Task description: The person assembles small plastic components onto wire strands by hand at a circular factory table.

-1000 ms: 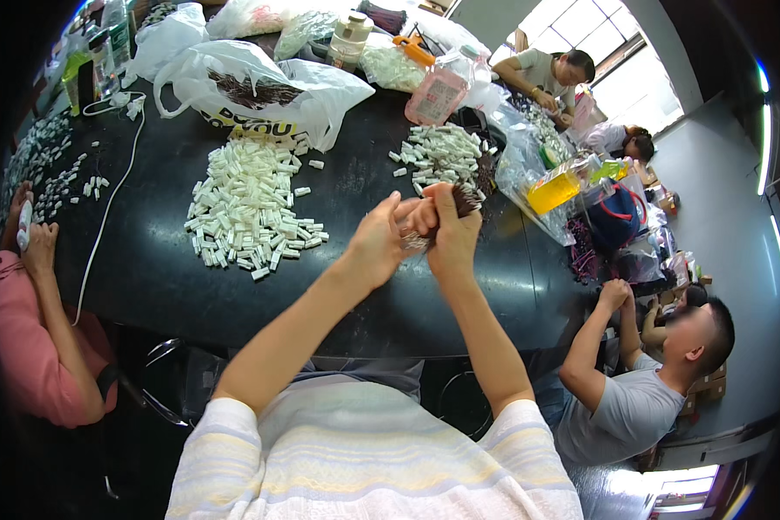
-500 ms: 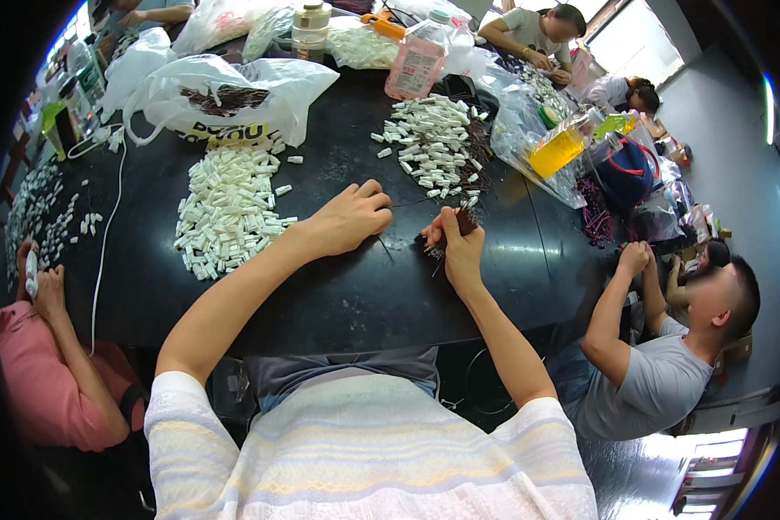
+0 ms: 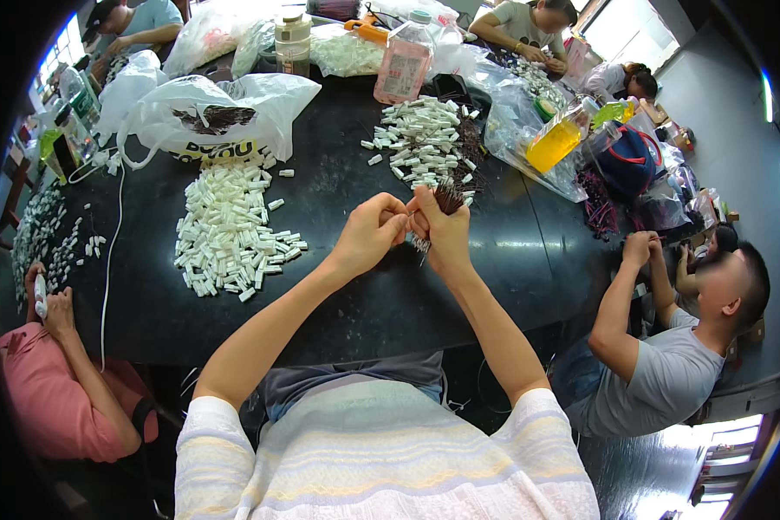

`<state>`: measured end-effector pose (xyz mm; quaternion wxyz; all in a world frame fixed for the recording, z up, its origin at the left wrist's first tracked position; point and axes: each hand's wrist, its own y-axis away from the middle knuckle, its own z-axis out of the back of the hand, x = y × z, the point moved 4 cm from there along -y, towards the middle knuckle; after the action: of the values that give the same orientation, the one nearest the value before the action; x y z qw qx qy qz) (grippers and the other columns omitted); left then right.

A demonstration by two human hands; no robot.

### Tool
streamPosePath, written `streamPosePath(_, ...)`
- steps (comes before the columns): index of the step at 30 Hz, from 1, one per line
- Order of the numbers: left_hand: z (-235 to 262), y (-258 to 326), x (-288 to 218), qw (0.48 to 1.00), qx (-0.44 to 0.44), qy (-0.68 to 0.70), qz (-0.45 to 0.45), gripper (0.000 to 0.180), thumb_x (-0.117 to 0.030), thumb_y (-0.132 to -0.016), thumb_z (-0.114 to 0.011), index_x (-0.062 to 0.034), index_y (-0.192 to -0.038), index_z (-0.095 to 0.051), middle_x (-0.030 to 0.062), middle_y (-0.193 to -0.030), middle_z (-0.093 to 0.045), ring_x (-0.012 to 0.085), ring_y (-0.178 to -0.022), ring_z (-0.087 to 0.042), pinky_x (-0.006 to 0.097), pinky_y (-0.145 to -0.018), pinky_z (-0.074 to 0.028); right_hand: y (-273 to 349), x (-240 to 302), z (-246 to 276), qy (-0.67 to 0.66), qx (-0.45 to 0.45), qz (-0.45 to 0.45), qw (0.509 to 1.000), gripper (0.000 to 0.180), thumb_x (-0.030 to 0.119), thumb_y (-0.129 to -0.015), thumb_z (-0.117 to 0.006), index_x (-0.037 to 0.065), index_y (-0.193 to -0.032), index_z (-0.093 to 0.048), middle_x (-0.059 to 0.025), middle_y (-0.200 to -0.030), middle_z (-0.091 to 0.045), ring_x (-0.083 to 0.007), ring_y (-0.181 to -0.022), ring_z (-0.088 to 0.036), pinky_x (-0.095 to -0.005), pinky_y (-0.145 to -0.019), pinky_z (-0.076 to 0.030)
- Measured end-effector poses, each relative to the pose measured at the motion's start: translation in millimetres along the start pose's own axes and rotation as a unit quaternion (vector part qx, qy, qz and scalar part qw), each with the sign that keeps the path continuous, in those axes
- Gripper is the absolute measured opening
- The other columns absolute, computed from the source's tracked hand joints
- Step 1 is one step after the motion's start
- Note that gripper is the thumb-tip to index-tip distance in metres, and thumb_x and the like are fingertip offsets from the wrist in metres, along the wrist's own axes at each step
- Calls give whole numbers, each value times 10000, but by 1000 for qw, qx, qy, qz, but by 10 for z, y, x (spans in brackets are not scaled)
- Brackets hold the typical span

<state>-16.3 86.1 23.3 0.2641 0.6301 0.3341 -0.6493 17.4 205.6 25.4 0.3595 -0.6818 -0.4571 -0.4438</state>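
Note:
My right hand [image 3: 445, 236] is closed around a bundle of thin dark brown wires [image 3: 448, 198] with pale tips poking out below. Close against it, my left hand [image 3: 371, 232] has its fingers pinched together at the right thumb; whatever they hold is too small to make out. Beyond the right hand lies a heap of small white plastic housings [image 3: 420, 134], with more dark wires [image 3: 470, 149] along its right side. A larger pile of similar white pieces [image 3: 225, 230] spreads on the black table [image 3: 338, 316], left of my left hand.
A white plastic bag [image 3: 277, 104] with dark wires inside stands behind the left pile. Farther back are a pink-liquid bottle [image 3: 400, 74] and a tilted yellow-liquid bottle [image 3: 553, 147]. A white cable [image 3: 110, 260] crosses at left. Co-workers sit on both sides and across.
My left hand has moved right and my right hand slightly up and left, so they now meet. The left fingers have come together in a pinch. The wire bundle stays in my right hand.

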Motion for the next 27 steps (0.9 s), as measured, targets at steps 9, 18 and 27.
streamPosePath(9,-352,22,155,716,-69,650,246,317,-247,-908,-363,-1,-1023,-525,131,-1011,-563,265,-1008,-537,409,-870,-430,-80,232,-341,-77,24,102,992,293,210,-862,-573,13,-650,-521,-92,-678,-552,-158,-590,-523,-280,-601,-447)
streamPosePath(18,-273,-44,87,699,-58,705,108,261,-167,-915,-362,-2,-937,-563,105,-937,-589,205,-909,-569,364,-871,-446,108,253,-471,-62,46,53,996,96,5,-768,-630,-12,-856,-596,-48,-742,-604,-91,-603,-555,-212,-570,-445)
streamPosePath(27,-345,-6,125,697,32,713,70,311,-249,-907,-386,-3,-981,-561,77,-906,-580,193,-871,-554,341,-836,-438,174,98,-357,91,42,66,993,230,183,-857,-589,6,-710,-597,-20,-670,-588,-58,-582,-508,-198,-529,-377)
